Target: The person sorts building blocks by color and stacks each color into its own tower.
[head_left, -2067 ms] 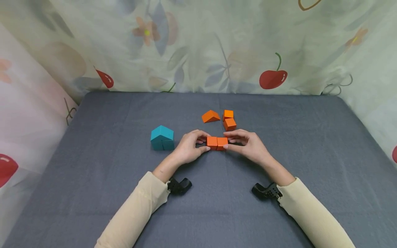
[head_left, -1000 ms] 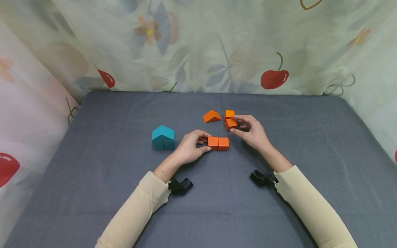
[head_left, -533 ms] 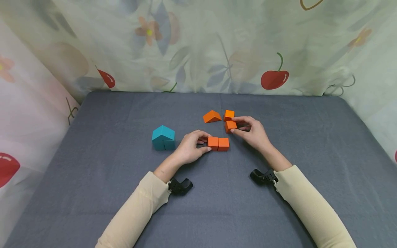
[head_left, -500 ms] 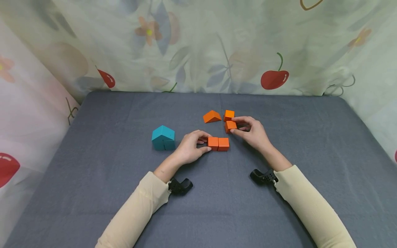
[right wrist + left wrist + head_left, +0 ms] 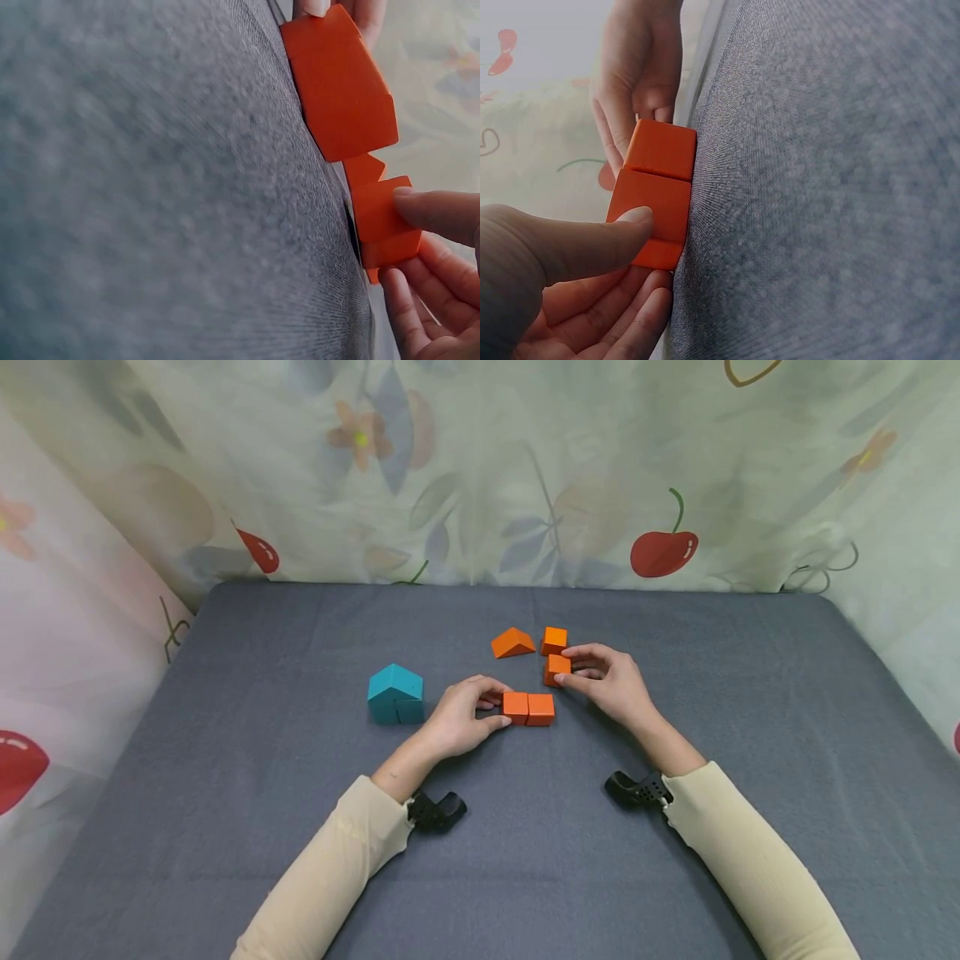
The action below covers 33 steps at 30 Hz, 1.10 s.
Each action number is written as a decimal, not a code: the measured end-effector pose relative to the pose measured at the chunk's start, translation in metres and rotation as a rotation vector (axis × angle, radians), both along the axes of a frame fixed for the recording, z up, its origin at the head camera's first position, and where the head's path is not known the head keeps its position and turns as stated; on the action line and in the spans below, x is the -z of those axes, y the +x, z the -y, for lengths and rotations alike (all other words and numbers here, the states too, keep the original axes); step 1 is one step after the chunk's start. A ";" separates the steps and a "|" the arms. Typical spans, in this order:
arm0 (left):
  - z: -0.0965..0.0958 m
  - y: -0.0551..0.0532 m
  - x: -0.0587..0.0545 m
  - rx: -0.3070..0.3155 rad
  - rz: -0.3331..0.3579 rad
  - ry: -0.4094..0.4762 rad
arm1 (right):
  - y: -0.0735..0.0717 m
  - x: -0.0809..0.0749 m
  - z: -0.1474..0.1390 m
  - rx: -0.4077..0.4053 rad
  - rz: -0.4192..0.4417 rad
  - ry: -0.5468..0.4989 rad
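Note:
Two orange cubes stand side by side at the middle of the table. My left hand [image 5: 462, 717] pinches the left cube [image 5: 514, 707] between thumb and fingers; the right cube [image 5: 541, 710] sits against it. Behind them, my right hand [image 5: 609, 683] pinches another orange cube [image 5: 380, 210], its thumb on the near face. A fourth-row neighbour, one more orange cube [image 5: 554, 640], lies just behind the pinched one. To its left rests an orange triangular block [image 5: 513, 643]. In the right wrist view the front pair of cubes stands nearer the camera.
Left of my left hand stands a teal house shape [image 5: 395, 694] made of blocks with a peaked top. A grey cloth [image 5: 480, 860] covers the table. Patterned curtains [image 5: 480, 468] hang along its back and sides.
My right hand has left the front pair for a cube behind them. That cube has turned straighter and come slightly toward me, apart from the one behind. My left hand stays put.

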<state>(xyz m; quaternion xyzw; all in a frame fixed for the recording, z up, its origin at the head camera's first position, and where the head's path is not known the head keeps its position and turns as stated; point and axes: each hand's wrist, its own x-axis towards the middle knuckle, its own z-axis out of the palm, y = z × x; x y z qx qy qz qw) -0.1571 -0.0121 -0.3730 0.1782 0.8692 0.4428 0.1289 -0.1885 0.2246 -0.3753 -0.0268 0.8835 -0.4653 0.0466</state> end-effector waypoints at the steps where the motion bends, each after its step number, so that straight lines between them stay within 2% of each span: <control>1: 0.000 0.000 0.000 0.000 0.000 0.000 | 0.001 0.000 0.000 0.005 -0.003 -0.003; 8: 0.000 0.000 0.000 0.001 -0.004 0.004 | 0.007 -0.001 0.005 0.012 -0.054 -0.066; 15: 0.001 -0.001 0.001 0.005 -0.006 0.007 | 0.016 -0.008 0.013 -0.056 -0.149 -0.128; 22: 0.002 -0.001 0.002 0.009 -0.004 0.009 | 0.023 -0.011 0.021 -0.159 -0.201 -0.180; 33: 0.001 -0.002 0.001 0.006 -0.004 0.004 | 0.028 -0.011 0.029 -0.236 -0.245 -0.164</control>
